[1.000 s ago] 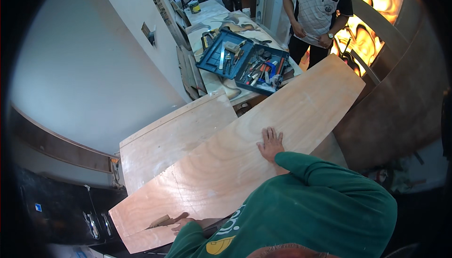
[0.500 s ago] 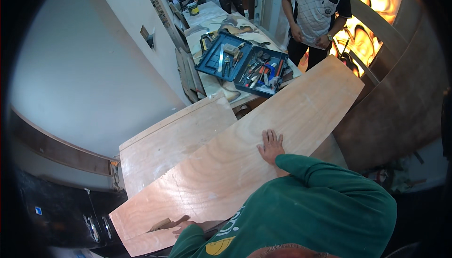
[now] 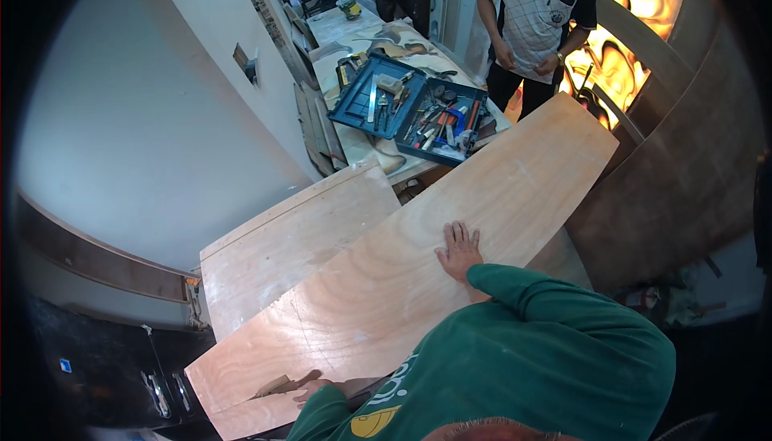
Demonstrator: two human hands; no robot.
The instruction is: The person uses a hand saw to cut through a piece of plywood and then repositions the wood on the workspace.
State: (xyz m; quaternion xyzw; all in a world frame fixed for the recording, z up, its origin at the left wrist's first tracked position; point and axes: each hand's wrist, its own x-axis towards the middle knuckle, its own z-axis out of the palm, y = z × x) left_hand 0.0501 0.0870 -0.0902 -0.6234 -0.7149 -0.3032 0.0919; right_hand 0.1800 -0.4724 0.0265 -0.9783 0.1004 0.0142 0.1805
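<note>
Plywood board slants from lower left to upper right of the frame, your right hand spread flat on it near the centre. At lower left, your left hand is beside a wooden piece; its grip cannot be told.

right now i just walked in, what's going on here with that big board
A person in green leans over a long wooden panel, the right hand spread flat on it. The left hand is at the panel's near-left end, close to a small wooden piece; whether it grips that is hard to tell. Beyond the panel, an open blue toolbox sits on a table, and another person stands nearby.
</note>
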